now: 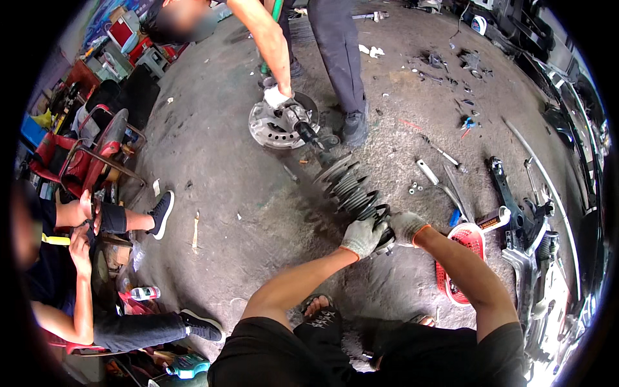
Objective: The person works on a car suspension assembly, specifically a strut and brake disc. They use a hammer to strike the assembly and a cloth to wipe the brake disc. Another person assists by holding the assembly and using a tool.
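A dark strut with a coil spring (pixel 351 191) lies slantwise in front of me, its near end toward my body. My left hand (pixel 363 237), in a white knit glove with an orange cuff, is closed on the left side of that near end. On its right side my right hand (pixel 407 228), gloved alike, is also closed; its fingertips are partly hidden. At the strut's far end is a brake disc (pixel 261 132) with a metal knuckle. A co-worker's gloved hand (pixel 277 97) is on this assembly, the person bending over it.
To my right are a red plastic basket (pixel 469 240), a spray can (pixel 495 219), a white-handled tool (pixel 427 173), a ratchet (pixel 443 153) and a dark metal frame part (pixel 516 238). Another person sits at left, legs (pixel 138 329) stretched out, near red chairs (pixel 106 145).
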{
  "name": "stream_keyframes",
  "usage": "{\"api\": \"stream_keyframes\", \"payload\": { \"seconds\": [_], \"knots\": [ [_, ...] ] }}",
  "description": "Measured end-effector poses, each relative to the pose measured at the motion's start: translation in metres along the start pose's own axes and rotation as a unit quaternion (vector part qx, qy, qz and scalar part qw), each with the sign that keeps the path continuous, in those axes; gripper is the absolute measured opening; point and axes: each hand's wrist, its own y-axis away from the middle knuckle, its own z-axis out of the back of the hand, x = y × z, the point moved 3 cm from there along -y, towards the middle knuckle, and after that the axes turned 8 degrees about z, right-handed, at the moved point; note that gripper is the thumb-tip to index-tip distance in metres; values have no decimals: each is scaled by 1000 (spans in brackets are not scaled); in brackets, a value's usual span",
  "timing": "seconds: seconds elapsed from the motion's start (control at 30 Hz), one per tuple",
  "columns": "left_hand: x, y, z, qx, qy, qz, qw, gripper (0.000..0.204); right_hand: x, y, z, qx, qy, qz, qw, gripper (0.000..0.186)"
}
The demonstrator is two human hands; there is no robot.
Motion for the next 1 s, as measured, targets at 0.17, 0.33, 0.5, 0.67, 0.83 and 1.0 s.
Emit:
{"api": "stream_keyframes", "payload": {
  "seconds": [0.17, 0.33, 0.5, 0.67, 0.83, 1.0],
  "knots": [
    [-6, 0, 9, 25, -3, 17, 1000, 43, 12, 18, 35, -76, -73, 24, 994, 46],
    [7, -9, -10, -26, -30, -57, 998, 42, 4, 11, 29, -51, -68, -4, 996, 38],
    [-16, -11, 4, 8, 17, 12, 1000, 45, -14, 8, 15, -68, -62, -10, 996, 35],
    [-16, -6, 12, 20, 44, 45, 998, 45, -3, 12, 28, -83, -55, 28, 995, 36],
    [-15, -4, 3, 40, 58, 52, 996, 43, -5, 10, 17, -24, -46, 2, 999, 36],
    [-3, -7, -5, 4, 35, 9, 999, 47, 2, 12, 23, -9, -14, 4, 1000, 39]
  ]
}}
